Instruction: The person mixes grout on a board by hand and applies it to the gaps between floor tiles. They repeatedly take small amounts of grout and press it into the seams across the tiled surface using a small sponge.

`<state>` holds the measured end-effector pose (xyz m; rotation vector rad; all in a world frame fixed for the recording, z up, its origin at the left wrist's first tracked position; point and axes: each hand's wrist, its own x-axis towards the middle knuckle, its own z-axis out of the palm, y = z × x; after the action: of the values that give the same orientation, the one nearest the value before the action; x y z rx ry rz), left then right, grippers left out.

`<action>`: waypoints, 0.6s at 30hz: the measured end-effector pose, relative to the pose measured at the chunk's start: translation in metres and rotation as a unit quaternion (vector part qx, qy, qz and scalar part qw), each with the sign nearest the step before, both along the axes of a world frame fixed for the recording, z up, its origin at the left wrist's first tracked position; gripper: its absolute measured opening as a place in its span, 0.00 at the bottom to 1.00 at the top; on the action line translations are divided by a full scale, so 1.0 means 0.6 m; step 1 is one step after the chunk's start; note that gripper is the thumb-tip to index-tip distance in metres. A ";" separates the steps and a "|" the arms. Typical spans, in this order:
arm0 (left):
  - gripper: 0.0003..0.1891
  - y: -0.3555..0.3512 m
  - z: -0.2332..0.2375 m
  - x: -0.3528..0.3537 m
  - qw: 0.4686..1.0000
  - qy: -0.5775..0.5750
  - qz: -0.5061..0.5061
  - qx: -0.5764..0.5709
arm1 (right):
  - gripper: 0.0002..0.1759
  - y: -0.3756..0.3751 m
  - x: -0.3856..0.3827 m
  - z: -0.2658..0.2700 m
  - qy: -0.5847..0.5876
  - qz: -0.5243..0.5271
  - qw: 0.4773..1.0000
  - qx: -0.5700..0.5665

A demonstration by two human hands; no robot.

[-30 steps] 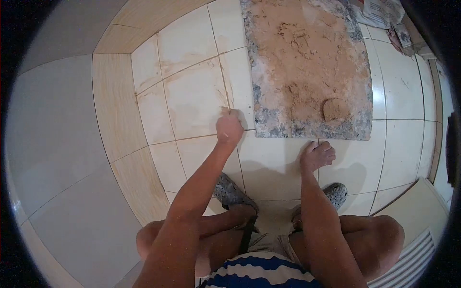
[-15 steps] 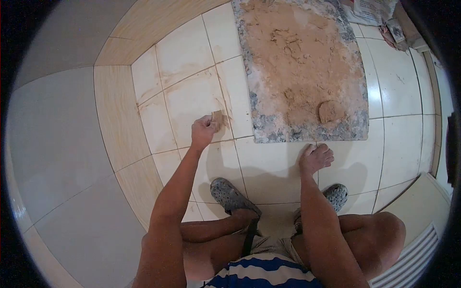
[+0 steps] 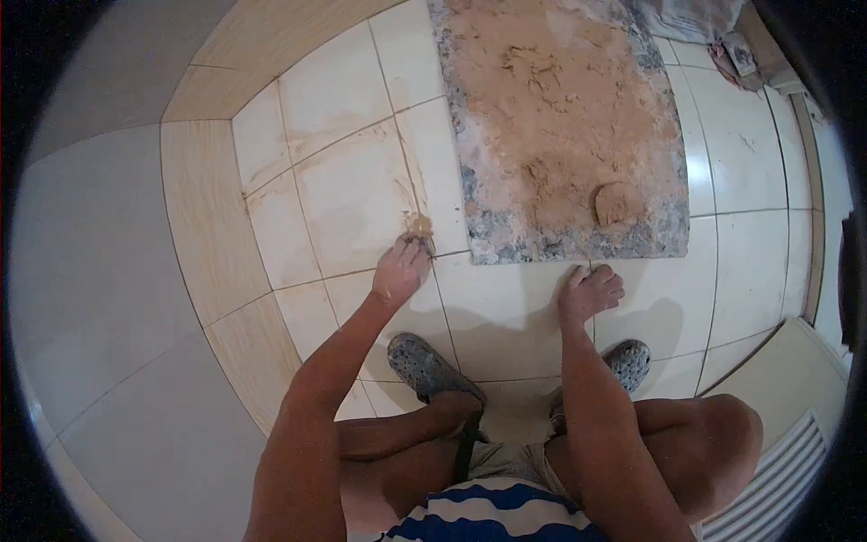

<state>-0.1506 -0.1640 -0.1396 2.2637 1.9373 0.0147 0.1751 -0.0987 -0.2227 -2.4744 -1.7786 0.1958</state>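
My left hand [image 3: 403, 267] is closed with its fingertips down on a white floor tile [image 3: 348, 203], near a grout joint. In its fingers is a small flat tan piece, mostly hidden now, so its exact kind cannot be made out. Wet brown paste [image 3: 417, 224] lies just beyond the fingertips. My right hand [image 3: 591, 293] rests curled on the tiles below the near edge of a speckled grey board [image 3: 506, 246], with nothing visible in it. Brown grout-like paste [image 3: 564, 108] covers most of that board, and a rounded lump of it [image 3: 618, 204] sits near the front.
Brown smears mark the tiles and joints at left, beside a wood-look border [image 3: 206, 208]. A white bag [image 3: 694, 18] lies at the far right. My feet in grey clogs [image 3: 430, 366] are close below my hands. A slatted panel [image 3: 772, 456] stands at lower right.
My left hand has moved slightly right and towards me, turning so that the tan piece is mostly covered. Brown paste now shows ahead of its fingertips. My right hand stays at the board's edge.
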 end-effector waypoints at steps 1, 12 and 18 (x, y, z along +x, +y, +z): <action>0.13 -0.005 0.009 -0.009 0.998 0.004 -0.055 -0.015 | 0.18 -0.001 -0.002 -0.001 -0.001 0.001 1.000 0.001; 0.15 0.064 -0.005 -0.027 0.972 -0.098 0.187 0.102 | 0.18 -0.001 -0.004 0.003 0.011 -0.001 1.000 0.016; 0.24 -0.030 0.005 -0.005 0.989 -0.047 0.093 -0.102 | 0.20 -0.002 -0.001 -0.007 0.010 -0.010 1.000 -0.004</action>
<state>-0.1537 -0.1818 -0.1365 1.9149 1.9919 -0.0507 0.1744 -0.0997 -0.2270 -2.4848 -1.7478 0.2252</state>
